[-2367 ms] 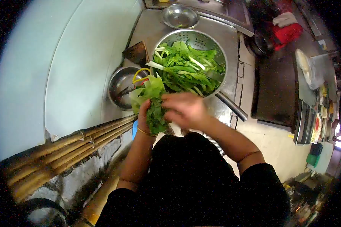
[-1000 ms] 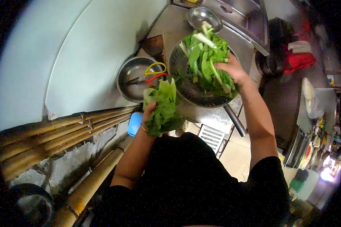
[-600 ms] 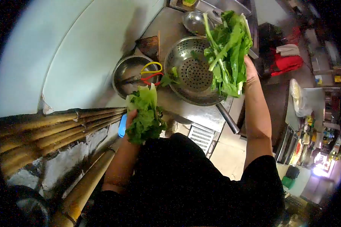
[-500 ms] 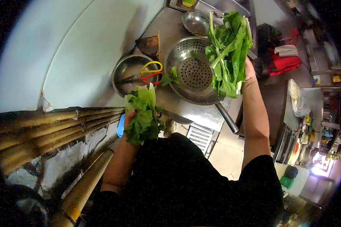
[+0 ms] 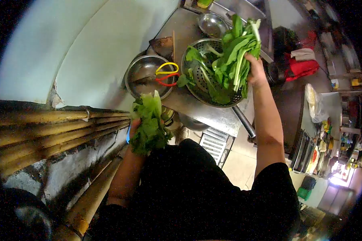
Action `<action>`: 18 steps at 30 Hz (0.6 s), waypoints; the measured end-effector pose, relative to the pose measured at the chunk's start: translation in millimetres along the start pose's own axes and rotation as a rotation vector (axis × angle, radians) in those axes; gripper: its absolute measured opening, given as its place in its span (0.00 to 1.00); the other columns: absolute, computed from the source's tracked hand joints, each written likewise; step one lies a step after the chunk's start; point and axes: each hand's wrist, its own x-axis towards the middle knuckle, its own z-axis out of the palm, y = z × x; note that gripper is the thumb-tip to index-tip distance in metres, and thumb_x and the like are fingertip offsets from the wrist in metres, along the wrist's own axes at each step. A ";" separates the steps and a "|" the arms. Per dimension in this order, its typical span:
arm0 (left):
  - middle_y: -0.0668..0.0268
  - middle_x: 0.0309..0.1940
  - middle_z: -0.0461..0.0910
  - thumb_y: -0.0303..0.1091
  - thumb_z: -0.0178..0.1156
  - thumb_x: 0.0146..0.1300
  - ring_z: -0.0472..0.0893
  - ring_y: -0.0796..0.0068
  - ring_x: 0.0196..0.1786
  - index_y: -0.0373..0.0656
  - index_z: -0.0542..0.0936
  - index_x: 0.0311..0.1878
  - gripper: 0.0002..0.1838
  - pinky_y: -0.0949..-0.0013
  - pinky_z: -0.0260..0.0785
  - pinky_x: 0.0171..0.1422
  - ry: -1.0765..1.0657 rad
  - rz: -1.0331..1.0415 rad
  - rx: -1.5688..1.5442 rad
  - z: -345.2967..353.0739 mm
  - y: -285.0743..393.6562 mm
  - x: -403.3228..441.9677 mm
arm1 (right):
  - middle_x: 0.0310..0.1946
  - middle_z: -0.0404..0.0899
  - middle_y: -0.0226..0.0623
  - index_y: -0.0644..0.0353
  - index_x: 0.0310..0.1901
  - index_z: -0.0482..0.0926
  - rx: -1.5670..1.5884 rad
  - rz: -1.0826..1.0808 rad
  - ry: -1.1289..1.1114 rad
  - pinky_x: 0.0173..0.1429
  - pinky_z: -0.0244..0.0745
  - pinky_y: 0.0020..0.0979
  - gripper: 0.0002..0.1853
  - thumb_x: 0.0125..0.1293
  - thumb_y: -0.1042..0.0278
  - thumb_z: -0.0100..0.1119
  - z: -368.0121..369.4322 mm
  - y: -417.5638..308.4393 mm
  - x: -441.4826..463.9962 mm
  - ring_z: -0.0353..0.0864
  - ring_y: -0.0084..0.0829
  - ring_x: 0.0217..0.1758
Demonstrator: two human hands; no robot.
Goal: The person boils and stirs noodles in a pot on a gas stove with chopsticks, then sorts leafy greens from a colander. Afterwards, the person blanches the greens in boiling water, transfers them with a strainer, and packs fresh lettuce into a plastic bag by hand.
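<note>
My left hand [image 5: 135, 123] is closed around a bunch of lettuce [image 5: 149, 122], held low in front of my body; the leaves hide most of the fingers. My right hand [image 5: 256, 69] grips a bunch of leafy greens [image 5: 239, 52] with pale stalks, above the right side of a metal colander [image 5: 197, 95]. Several loose leaves [image 5: 205, 70] hang or lie over the colander's holes. One small leaf [image 5: 183, 80] sits at its left rim. Left of it, scissors [image 5: 167, 68] with yellow and red handles rest in a steel bowl [image 5: 134, 68].
Another steel bowl [image 5: 213, 25] stands behind the colander, near a sink edge [image 5: 249, 14]. The colander's long handle [image 5: 244, 122] sticks out past the counter [image 5: 217, 116]. Yellow pipes [image 5: 60, 120] run along the left wall. A slotted metal rack [image 5: 214, 144] is below.
The greens in my right hand have tilted and spread, and leaves now cover part of the colander. My left hand still holds the lettuce. The view has shifted slightly.
</note>
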 end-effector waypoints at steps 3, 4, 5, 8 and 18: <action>0.51 0.51 0.74 0.48 0.59 0.53 0.78 0.54 0.47 0.39 0.61 0.65 0.38 0.54 0.75 0.48 0.012 0.031 0.008 24.9 2.2 -6.3 | 0.45 0.78 0.40 0.60 0.53 0.73 0.077 0.005 -0.042 0.50 0.75 0.39 0.21 0.58 0.63 0.58 -5.9 -23.0 -0.3 0.78 0.37 0.46; 0.51 0.51 0.74 0.48 0.58 0.53 0.78 0.54 0.47 0.39 0.61 0.65 0.38 0.55 0.75 0.48 -0.008 0.042 0.021 32.4 3.1 -8.9 | 0.45 0.78 0.40 0.61 0.53 0.73 0.157 0.036 -0.068 0.51 0.75 0.39 0.21 0.59 0.62 0.57 -11.7 -28.9 -0.1 0.78 0.37 0.46; 0.51 0.51 0.74 0.48 0.58 0.53 0.78 0.54 0.47 0.39 0.61 0.65 0.38 0.55 0.75 0.48 -0.030 0.053 0.032 36.3 3.0 -9.9 | 0.45 0.78 0.40 0.62 0.53 0.73 0.236 0.066 -0.095 0.51 0.75 0.39 0.21 0.60 0.62 0.56 -17.2 -35.3 0.3 0.78 0.37 0.47; 0.51 0.50 0.74 0.50 0.57 0.54 0.78 0.54 0.46 0.38 0.62 0.64 0.38 0.55 0.75 0.48 -0.104 0.014 0.047 27.7 4.9 -7.7 | 0.45 0.79 0.38 0.57 0.51 0.75 0.388 -0.009 -0.203 0.48 0.76 0.41 0.22 0.60 0.53 0.56 -29.1 -49.7 6.4 0.79 0.38 0.44; 0.49 0.58 0.68 0.52 0.54 0.56 0.76 0.55 0.50 0.38 0.57 0.67 0.40 0.55 0.74 0.48 -0.170 -0.027 0.134 28.8 13.3 -4.2 | 0.42 0.79 0.40 0.61 0.50 0.75 0.271 -0.026 0.102 0.45 0.77 0.37 0.19 0.61 0.59 0.56 15.7 -60.8 -22.1 0.79 0.38 0.40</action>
